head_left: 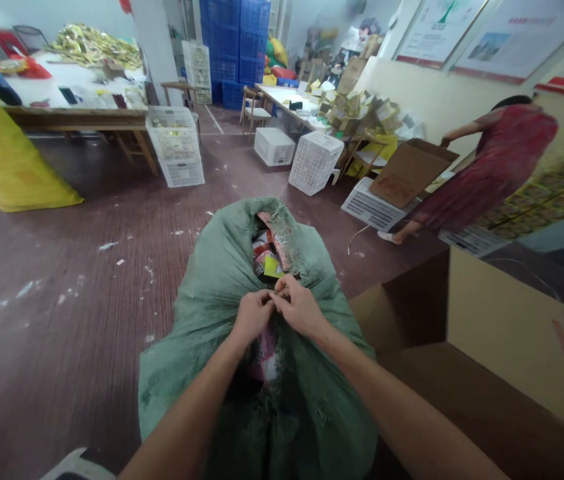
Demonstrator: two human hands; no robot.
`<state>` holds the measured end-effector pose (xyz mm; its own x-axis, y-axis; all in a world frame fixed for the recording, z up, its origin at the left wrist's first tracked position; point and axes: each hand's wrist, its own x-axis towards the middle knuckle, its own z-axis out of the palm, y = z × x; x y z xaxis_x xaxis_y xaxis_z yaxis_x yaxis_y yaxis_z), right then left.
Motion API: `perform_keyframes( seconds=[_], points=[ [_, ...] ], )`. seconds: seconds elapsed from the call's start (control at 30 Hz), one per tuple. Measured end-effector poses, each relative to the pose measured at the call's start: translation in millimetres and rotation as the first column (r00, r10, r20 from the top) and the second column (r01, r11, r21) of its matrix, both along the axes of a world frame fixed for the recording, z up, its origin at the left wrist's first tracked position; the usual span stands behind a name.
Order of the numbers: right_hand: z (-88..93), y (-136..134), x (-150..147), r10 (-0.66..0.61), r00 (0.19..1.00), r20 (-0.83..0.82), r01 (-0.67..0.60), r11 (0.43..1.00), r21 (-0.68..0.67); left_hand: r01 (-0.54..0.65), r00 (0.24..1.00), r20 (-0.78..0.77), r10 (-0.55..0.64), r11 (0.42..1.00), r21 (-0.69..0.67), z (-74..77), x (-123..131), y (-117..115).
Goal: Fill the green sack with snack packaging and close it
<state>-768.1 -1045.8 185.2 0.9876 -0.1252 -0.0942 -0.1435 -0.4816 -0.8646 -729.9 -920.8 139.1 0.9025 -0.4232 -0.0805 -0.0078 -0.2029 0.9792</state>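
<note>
A large green woven sack (212, 267) stands in front of me, stuffed full, its frayed mouth gathered at the middle. Both hands meet there: my left hand (253, 315) and my right hand (299, 308) pinch the sack's edges together, fingertips touching. Whether a tie or string lies between the fingers is too small to tell. Beyond the hands a gap shows colourful printed packets (268, 257), red, pink and yellow-green. Nearer to me, a second gap reveals pinkish wrapping (268, 353).
At my right an open cardboard box (507, 313) stands close to the sack. Further right a person in red (502, 153) handles another carton (412, 172). White crates (316, 162) and a yellow sheet (7, 147) stand about. Scraps litter the floor.
</note>
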Motion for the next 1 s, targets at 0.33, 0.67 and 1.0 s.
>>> perform_keyframes(
  seconds=[0.33,0.67,1.0],
  points=[
    [34.1,4,49,0.280,0.952,-0.128,-0.295,0.948,-0.120,-0.010,0.999,0.032,0.001,0.964,0.266,-2.9,0,0],
    [-8.1,-28,18,0.298,0.949,-0.100,-0.314,0.882,-0.351,-0.095,0.904,-0.427,0.018,0.983,-0.158,5.5,0,13],
    [-5.9,6,-25,-0.090,0.993,-0.075,0.075,0.981,-0.179,-0.080,0.713,-0.701,-0.013,0.992,-0.100,29.7,19,15]
  ],
)
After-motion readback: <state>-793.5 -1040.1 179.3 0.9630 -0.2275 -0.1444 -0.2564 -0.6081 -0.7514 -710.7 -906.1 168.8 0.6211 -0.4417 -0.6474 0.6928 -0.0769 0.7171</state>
